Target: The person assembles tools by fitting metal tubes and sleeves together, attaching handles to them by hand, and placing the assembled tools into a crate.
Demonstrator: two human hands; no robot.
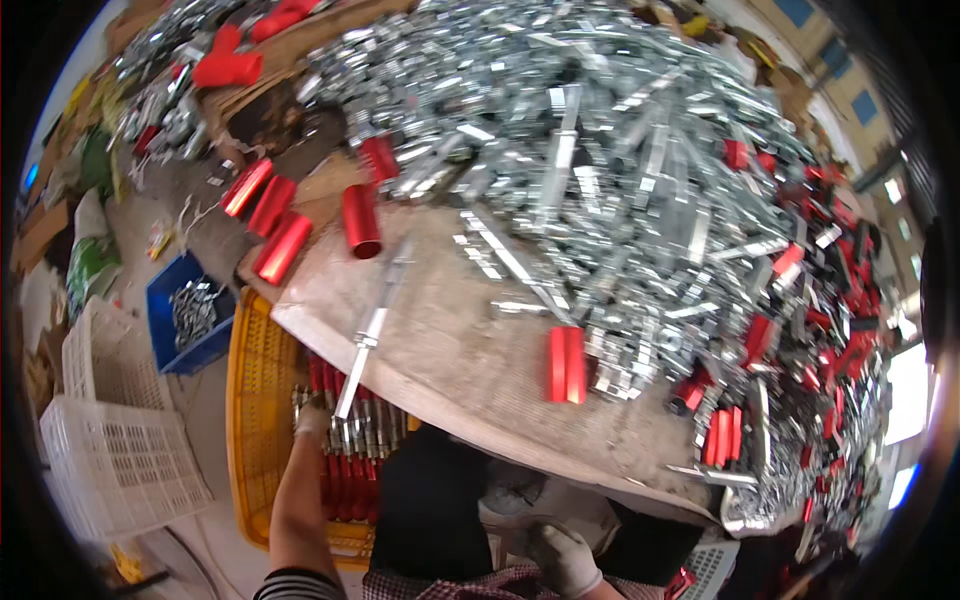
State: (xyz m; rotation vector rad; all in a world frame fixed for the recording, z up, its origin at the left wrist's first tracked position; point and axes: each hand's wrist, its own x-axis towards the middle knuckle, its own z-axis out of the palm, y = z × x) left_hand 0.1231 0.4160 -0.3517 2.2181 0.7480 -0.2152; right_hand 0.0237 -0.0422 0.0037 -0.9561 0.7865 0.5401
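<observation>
hanging at the left inside of the yellow crate [240,400], lower left of the head view, the left hand [313,419] is beside red-and-silver parts [360,437] laid in rows there; whether its fingers hold one, i cannot tell. the gloved right hand [563,557] is at bottom centre, fingers curled, its grip likewise unclear. left of centre, a silver rod [371,330] juts past the table's [450,330] edge; a heap of silver pieces [640,150] fills the top.
</observation>
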